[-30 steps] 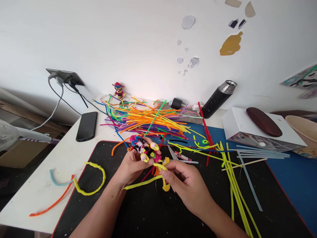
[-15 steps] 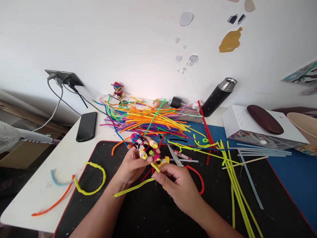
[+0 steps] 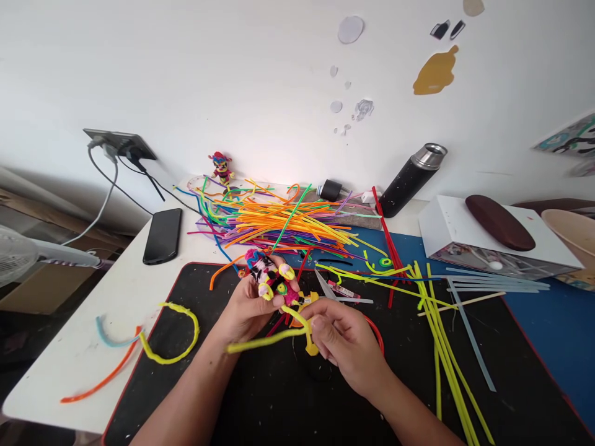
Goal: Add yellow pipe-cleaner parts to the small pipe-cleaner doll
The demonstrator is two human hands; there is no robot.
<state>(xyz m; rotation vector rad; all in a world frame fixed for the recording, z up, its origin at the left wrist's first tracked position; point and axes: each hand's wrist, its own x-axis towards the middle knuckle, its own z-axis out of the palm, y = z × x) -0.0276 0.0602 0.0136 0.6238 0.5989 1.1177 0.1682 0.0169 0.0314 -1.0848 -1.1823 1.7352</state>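
In the lower middle, the left hand (image 3: 251,308) held a doll (image 3: 270,277) and the right hand (image 3: 351,337) pinched its yellow stem (image 3: 267,341), which hard pulling could have torn loose.

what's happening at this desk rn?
A person is handling a small fuzzy figure over a black mat. The left hand holds the figure; the right hand has its fingers at the bend of a yellow strand that runs from the figure, one end loose. Behind lies a pile of coloured strands, with a similar figure near the wall.
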